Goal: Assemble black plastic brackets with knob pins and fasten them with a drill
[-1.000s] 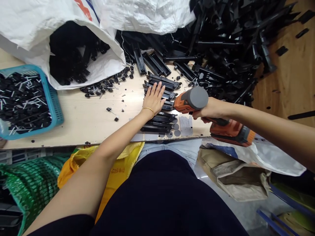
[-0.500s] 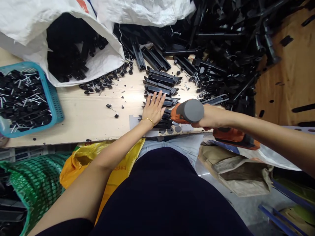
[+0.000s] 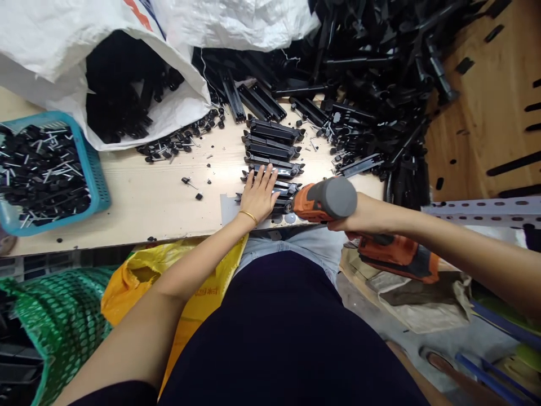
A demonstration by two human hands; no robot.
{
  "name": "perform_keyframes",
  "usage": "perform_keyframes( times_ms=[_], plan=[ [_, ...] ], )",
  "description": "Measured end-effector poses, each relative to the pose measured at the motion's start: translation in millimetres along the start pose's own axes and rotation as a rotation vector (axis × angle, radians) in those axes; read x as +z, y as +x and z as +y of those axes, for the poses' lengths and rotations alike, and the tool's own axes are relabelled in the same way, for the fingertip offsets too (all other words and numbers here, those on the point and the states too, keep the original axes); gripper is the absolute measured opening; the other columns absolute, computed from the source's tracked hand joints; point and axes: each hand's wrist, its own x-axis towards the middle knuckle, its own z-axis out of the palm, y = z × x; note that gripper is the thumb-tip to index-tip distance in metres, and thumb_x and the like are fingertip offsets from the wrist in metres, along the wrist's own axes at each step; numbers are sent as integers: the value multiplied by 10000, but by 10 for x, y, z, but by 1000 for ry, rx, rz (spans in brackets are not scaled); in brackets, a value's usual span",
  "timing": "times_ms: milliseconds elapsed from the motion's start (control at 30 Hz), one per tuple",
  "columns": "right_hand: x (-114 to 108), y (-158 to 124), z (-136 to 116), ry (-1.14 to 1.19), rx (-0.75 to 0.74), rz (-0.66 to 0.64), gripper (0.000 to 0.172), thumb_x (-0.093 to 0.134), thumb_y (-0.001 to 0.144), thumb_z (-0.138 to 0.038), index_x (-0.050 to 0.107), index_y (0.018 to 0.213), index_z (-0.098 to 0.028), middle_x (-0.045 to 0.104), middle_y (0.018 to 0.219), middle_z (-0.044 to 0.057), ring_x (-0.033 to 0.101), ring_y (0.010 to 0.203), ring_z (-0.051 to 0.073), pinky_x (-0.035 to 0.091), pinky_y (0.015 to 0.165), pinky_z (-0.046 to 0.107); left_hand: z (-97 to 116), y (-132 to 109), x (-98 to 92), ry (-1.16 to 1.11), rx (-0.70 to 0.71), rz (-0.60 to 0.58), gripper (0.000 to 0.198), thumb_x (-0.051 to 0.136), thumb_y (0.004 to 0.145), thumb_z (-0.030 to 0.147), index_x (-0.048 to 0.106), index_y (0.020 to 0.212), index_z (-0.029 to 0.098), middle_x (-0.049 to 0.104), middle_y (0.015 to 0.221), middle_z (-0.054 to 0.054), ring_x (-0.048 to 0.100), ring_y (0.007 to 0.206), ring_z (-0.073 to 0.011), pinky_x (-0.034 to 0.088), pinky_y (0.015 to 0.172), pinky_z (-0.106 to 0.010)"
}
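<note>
A row of black plastic brackets point(image 3: 273, 148) lies across the table in front of me, one behind another. My left hand point(image 3: 258, 194) rests flat on the nearer ones, fingers stretched and slightly spread. From the right, my right hand point(image 3: 363, 214) is wrapped round the handle of an orange and black cordless drill point(image 3: 308, 202). The drill's nose points left at the right ends of the nearest brackets; whether its tip touches one, I cannot tell. Its battery end hangs past the table's front edge.
A blue basket point(image 3: 99, 183) of black knobs with metal pins stands left. Behind it a white sack point(image 3: 186, 107) spills black parts. A heap of black plastic parts point(image 3: 372, 84) covers the back right. Loose knobs point(image 3: 186, 181) lie on the table point(image 3: 152, 197). Below hang yellow point(image 3: 203, 270) and green sacks point(image 3: 84, 299).
The drill has shifted slightly down, towards the nearest bracket, and its battery end has swung lower. My left hand has moved slightly left and nearer to me, still flat on the brackets.
</note>
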Motion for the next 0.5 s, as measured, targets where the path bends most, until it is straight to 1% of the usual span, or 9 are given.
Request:
perform_keyframes(
  times_ms=[100, 200, 300, 400, 467, 500],
  plan=[
    [68, 74, -93, -101, 27, -58, 275, 659, 635, -248, 654, 898, -166, 584, 548, -2, 527, 430, 130, 420, 412, 233, -14, -10, 52, -3, 15, 20, 602, 330, 962, 340, 245, 1511, 108, 169, 1602, -110, 108, 1495, -262, 61, 1221, -474],
    [91, 123, -191, -264, -45, -41, 219, 654, 636, -241, 664, 833, -146, 627, 600, 32, 571, 512, 143, 424, 476, 226, -13, -10, 92, -7, 7, 30, 605, 326, 960, 334, 237, 1514, 106, 166, 1603, -110, 123, 1492, -269, 74, 1218, -475],
    [113, 106, -259, -373, -84, -13, 222, 648, 630, -213, 675, 830, -122, 672, 699, 76, 611, 616, 171, 430, 527, 229, -6, -13, 144, -25, 0, 45, 614, 330, 954, 331, 229, 1517, 109, 170, 1600, -121, 124, 1492, -273, 91, 1212, -495],
    [156, 53, -203, -314, -60, 1, 267, 649, 630, -217, 674, 875, -113, 669, 703, 70, 601, 590, 159, 434, 513, 221, -6, -3, 181, -30, 10, 63, 619, 337, 950, 337, 228, 1517, 112, 178, 1597, -133, 129, 1491, -278, 102, 1206, -507],
    [187, 3, -75, -185, -42, -5, 338, 641, 637, -229, 662, 956, -119, 661, 698, 46, 581, 535, 142, 444, 488, 224, -8, -2, 164, -20, 22, 73, 614, 341, 954, 344, 241, 1510, 104, 189, 1595, -141, 140, 1488, -284, 101, 1205, -501],
    [197, -28, 12, -107, -46, 19, 380, 641, 639, -235, 653, 1003, -128, 663, 714, 37, 580, 529, 140, 456, 486, 230, -8, -10, 141, -15, 31, 82, 610, 346, 956, 345, 250, 1506, 98, 196, 1593, -145, 146, 1487, -284, 100, 1206, -494]
  ],
)
